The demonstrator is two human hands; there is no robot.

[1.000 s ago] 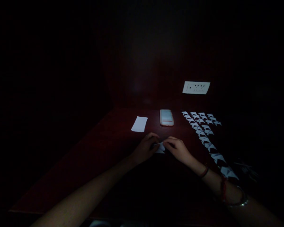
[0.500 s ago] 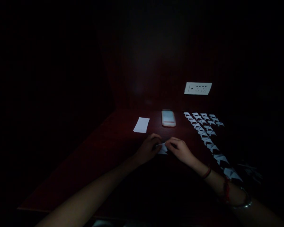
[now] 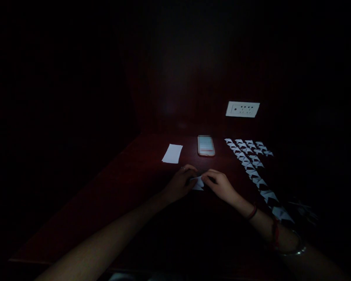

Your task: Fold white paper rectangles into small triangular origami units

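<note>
On a dark reddish, glossy table (image 3: pixel 105 199), the bare left hand (image 3: pixel 179 184), which is wearing a thin ring, is curling round the left end of a small folded piece of white paper (image 3: pixel 198 184), thumb and fingers pinching it. The right hand (image 3: pixel 220 185) is pinching the upper right corner between thumb and fingertips. The piece is sitting low between both hands, near the tabletop (the light is too dim to tell whether it is touching). Beyond the left hand, a flat stack of white rectangular paper sheets (image 3: pixel 172 153) is lying near an orange-edged phone (image 3: pixel 206 145) with a lit, pixelated screen. Along the right, several slanting rows of folded white pointed paper shapes (image 3: pixel 252 172) are resting on the table. Above them, a white rectangular socket plate (image 3: pixel 242 109) is showing on the dark wall.
</note>
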